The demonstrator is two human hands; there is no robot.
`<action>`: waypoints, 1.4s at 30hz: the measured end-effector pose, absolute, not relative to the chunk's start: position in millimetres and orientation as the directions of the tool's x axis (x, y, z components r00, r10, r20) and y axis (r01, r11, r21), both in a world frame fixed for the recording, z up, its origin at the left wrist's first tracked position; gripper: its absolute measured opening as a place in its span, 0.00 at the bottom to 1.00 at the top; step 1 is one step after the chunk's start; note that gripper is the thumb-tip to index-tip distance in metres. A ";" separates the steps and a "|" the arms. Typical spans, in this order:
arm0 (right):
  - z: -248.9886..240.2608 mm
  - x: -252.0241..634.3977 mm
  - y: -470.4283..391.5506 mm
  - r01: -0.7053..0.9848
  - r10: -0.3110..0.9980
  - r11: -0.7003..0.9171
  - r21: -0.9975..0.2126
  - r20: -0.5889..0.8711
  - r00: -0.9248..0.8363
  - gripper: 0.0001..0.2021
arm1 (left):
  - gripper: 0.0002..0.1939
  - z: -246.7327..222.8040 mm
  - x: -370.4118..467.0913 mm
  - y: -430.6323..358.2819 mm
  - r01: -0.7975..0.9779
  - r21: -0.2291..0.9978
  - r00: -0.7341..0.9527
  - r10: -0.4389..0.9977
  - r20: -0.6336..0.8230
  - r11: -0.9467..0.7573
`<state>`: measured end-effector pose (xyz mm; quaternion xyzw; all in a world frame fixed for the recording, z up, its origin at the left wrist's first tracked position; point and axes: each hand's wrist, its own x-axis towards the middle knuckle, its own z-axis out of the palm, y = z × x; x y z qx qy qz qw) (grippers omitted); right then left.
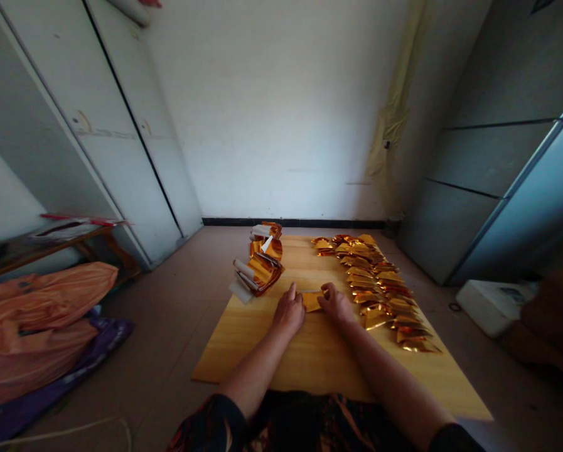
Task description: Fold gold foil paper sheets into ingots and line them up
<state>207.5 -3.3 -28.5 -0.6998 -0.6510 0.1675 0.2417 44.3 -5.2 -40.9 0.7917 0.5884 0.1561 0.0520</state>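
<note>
A small gold foil sheet lies on the wooden board between my hands. My left hand holds its left end, with the index finger pointing forward. At the right end, my right hand has its fingers curled and pinches the foil's edge. Loose stacks of gold and grey foil sheets stand beyond my left hand. Rows of folded gold foil pieces cover the board's right side, next to my right hand.
The wooden board lies low before me. Orange and purple bags rest on the floor at left, below a bench. Cabinets stand at left, a grey appliance and a white box at right.
</note>
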 end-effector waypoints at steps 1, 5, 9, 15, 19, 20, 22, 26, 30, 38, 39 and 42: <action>-29.1 206.0 -4.9 0.856 0.990 -0.036 -0.515 0.097 0.100 0.13 | 0.19 -40.4 44.5 -4.9 0.919 0.264 0.250 0.952 0.179 -0.291; -30.0 198.8 -4.0 0.919 0.988 -0.051 -0.392 0.113 0.104 0.10 | 0.18 -39.4 44.7 -3.0 0.926 0.255 0.244 0.957 0.155 -0.277; -28.0 194.3 1.8 0.945 0.992 -0.055 -0.323 0.088 0.087 0.12 | 0.17 -40.0 42.5 -0.8 0.911 0.304 0.241 0.958 0.155 -0.279; -24.7 191.4 5.8 0.947 0.996 -0.042 -0.318 0.061 0.065 0.13 | 0.18 -44.1 38.1 1.4 0.882 0.360 0.237 0.947 0.217 -0.304; -23.5 190.1 8.8 0.956 0.998 -0.025 -0.293 0.045 0.039 0.12 | 0.18 -45.6 38.6 5.1 0.879 0.377 0.223 0.950 0.220 -0.293; -23.0 189.9 9.7 0.958 0.998 -0.024 -0.284 0.041 0.037 0.12 | 0.18 -45.3 39.0 6.1 0.881 0.374 0.221 0.951 0.215 -0.289; -21.5 189.3 11.6 0.964 0.999 -0.030 -0.266 0.025 0.038 0.12 | 0.17 -43.8 39.6 7.3 0.886 0.363 0.227 0.953 0.201 -0.288; -17.3 188.4 14.9 0.969 0.999 -0.040 -0.245 -0.019 0.037 0.13 | 0.17 -40.8 39.5 6.3 0.897 0.334 0.236 0.952 0.194 -0.291; -15.5 188.2 16.5 0.965 0.998 -0.051 -0.258 -0.037 0.043 0.13 | 0.19 -42.2 38.6 4.7 0.902 0.311 0.245 0.947 0.208 -0.301; -17.9 185.4 11.6 0.956 0.993 -0.099 -0.276 0.033 0.112 0.12 | 0.20 -46.6 37.6 3.0 0.887 0.343 0.246 0.945 0.216 -0.309; -18.2 185.1 10.9 0.958 0.993 -0.099 -0.270 0.039 0.114 0.11 | 0.20 -46.4 37.6 2.3 0.885 0.348 0.244 0.945 0.216 -0.308; -19.6 184.5 9.7 0.964 0.992 -0.098 -0.245 0.055 0.115 0.10 | 0.19 -45.2 37.7 0.1 0.880 0.371 0.232 0.950 0.209 -0.297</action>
